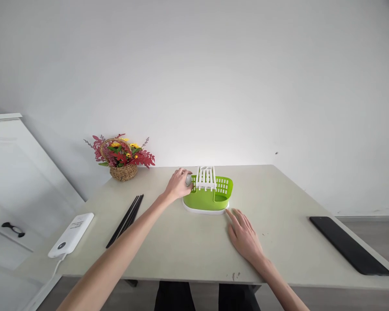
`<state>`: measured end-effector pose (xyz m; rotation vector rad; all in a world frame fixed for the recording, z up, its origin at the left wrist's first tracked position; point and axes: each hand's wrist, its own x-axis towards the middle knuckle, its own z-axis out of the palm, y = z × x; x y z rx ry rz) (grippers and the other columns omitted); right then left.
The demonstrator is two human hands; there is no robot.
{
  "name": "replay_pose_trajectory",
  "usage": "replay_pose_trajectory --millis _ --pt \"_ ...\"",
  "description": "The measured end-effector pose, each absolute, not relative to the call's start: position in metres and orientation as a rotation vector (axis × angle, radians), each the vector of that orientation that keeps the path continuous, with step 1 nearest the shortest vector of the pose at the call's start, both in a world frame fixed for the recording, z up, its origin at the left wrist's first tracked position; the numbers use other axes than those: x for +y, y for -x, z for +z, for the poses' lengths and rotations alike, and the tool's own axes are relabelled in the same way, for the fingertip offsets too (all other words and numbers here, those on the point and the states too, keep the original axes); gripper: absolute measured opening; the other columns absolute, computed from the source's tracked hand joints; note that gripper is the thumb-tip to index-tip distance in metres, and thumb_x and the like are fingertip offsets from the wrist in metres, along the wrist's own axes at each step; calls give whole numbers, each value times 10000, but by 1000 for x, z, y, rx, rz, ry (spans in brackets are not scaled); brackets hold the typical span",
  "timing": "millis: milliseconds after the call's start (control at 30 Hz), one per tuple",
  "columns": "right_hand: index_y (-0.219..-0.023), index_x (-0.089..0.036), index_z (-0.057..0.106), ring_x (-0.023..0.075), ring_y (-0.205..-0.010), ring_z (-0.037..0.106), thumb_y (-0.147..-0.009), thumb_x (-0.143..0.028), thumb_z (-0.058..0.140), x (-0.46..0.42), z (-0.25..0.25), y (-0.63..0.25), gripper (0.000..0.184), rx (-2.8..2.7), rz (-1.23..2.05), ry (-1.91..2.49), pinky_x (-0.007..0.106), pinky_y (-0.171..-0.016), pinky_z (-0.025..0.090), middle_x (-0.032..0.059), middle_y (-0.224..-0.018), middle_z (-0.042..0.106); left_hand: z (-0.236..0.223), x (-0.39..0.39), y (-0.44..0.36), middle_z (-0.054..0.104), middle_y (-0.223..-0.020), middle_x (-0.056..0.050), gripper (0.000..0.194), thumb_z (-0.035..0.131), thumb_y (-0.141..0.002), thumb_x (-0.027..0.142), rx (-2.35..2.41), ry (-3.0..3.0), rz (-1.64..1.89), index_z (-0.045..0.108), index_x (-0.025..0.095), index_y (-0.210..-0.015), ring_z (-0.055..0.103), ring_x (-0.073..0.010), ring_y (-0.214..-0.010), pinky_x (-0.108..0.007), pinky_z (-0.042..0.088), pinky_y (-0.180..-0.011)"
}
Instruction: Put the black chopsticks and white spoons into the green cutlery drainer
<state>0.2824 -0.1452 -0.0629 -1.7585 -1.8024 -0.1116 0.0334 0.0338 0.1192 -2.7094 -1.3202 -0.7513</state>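
Observation:
A green slotted cutlery holder (pixel 205 199) with a white divider insert (pixel 206 178) and a white base stands at the middle of the table. My left hand (pixel 178 184) reaches to its left end, fingers closed round a small grey rounded object (pixel 188 179) that I cannot make out. My right hand (pixel 244 236) lies flat on the table just right of and in front of the holder, fingers stretched out, fingertips near the white base.
Several black chopsticks (pixel 125 219) lie left of centre. A white power bank (pixel 71 234) with a cable sits at the left edge. A wicker basket of flowers (pixel 122 157) stands at the back left. A black phone (pixel 348 244) lies at the right. The pale table (pixel 188 246) meets a white wall.

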Motion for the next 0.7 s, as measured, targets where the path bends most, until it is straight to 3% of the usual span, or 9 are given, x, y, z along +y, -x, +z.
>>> replay_pose_trajectory --millis 233,433,700 --pt "-1453 -209 628 314 -1506 442 -1056 -288 388 -145 -62 -282 470 -1785 -105 1767 523 -1238 405 141 -1557 546 120 27 -41 668 -1230 -115 335 677 -863 215 -1355 2639 -850 683 195 -1197 674 -294 -1151 -438 564 -1006" --pt "-1457 -219 623 306 -1510 435 -1052 -285 397 -145 -62 -281 469 -1781 -102 1771 515 -1245 394 134 -1559 543 127 17 -48 725 -1226 -66 276 630 -899 223 -1433 2605 -781 685 236 -1169 727 -253 -1021 -355 590 -811" --pt "-1447 -212 622 307 -1507 444 -1061 -295 383 -145 -61 -280 461 -1785 -105 1774 517 -1240 404 137 -1557 546 131 22 -51 795 -1108 -46 202 633 -885 245 -1422 2673 -835 739 251 -1057 742 -254 -962 -337 544 -803"
